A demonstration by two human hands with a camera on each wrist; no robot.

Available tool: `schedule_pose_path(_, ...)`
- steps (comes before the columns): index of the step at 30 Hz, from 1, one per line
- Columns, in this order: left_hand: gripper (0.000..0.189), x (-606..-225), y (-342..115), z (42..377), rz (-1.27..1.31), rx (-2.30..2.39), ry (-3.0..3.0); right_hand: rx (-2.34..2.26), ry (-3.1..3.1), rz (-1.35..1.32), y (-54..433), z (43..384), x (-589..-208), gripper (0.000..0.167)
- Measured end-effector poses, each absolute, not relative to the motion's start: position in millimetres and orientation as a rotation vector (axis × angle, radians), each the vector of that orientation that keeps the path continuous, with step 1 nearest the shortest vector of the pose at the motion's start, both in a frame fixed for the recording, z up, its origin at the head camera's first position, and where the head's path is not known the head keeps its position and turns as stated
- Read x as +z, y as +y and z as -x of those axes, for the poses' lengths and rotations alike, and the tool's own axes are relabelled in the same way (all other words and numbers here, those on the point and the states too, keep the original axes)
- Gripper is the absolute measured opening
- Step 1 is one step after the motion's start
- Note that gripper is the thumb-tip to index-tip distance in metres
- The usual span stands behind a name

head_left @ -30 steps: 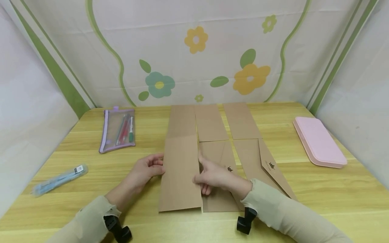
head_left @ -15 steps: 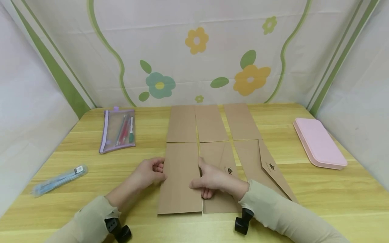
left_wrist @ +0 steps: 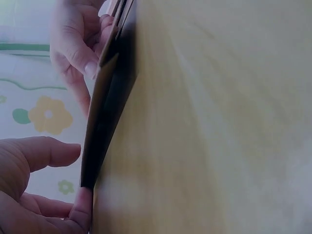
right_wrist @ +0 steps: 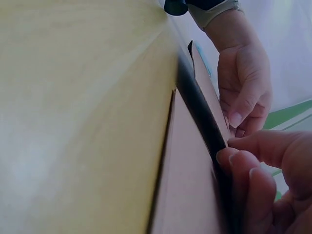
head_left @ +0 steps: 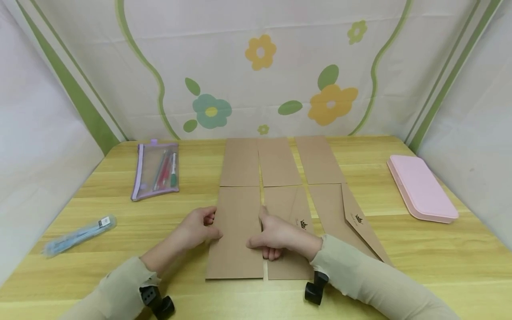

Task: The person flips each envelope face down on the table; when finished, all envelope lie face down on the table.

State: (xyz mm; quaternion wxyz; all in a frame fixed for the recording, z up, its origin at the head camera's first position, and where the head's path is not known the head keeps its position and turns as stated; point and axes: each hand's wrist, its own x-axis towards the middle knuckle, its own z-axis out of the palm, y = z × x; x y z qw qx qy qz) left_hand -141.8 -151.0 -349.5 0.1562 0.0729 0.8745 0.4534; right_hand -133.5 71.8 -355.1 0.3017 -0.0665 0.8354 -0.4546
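Both hands are at a plain brown paper envelope [head_left: 236, 253] at the near end of the left column. Its near edge stands slightly off the table; in the left wrist view a dark gap shows under this envelope [left_wrist: 95, 117]. My left hand [head_left: 194, 229] holds its left edge, thumb above and fingers at the rim. From the right side, my right hand [head_left: 280, 238] pinches the edge, its thumb lying on top and other fingers curled below. The right wrist view shows the envelope [right_wrist: 207, 87] edge-on between the two hands. Some fingertips are hidden beneath it.
Beside it lie a middle envelope [head_left: 280, 200] with a crown print and a right envelope [head_left: 326, 209] with its flap raised. Behind are three plain brown pieces, one being the far-left piece [head_left: 240, 162]. Around them: a mesh pencil pouch [head_left: 146, 166], a clear packet [head_left: 80, 235], a pink case [head_left: 422, 186].
The held envelope has come down from a raised position, and a line now separates it from the piece behind. The right hand has shifted slightly left; the left thumb now reaches over the edge.
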Motion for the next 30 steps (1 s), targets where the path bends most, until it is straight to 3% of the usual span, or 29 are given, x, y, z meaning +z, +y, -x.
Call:
schedule_pose_path(10, 0.081, -350.4, -147.9, 143.1, -0.281, 1.196, 2.558, -1.205, 2.214, 0.186, 70.4, 134.3, -354.0, 0.113)
schedule_pose_path(17, 0.066, -349.2, -146.3, 142.7, -0.32, 1.209, 2.582, -1.223, 2.2, 0.173, 72.8, 132.0, -353.1, 0.115)
schedule_pose_path(23, 0.077, -345.6, -140.6, 144.0, -0.336, 1.242, 2.602, -1.298, 2.166, 0.145, 81.0, 130.2, -345.6, 0.115)
schedule_pose_path(30, 0.074, -342.8, -122.2, 147.9, -0.381, 1.279, 2.585, -1.283, 2.238, 0.094, 95.4, 131.1, -332.6, 0.111)
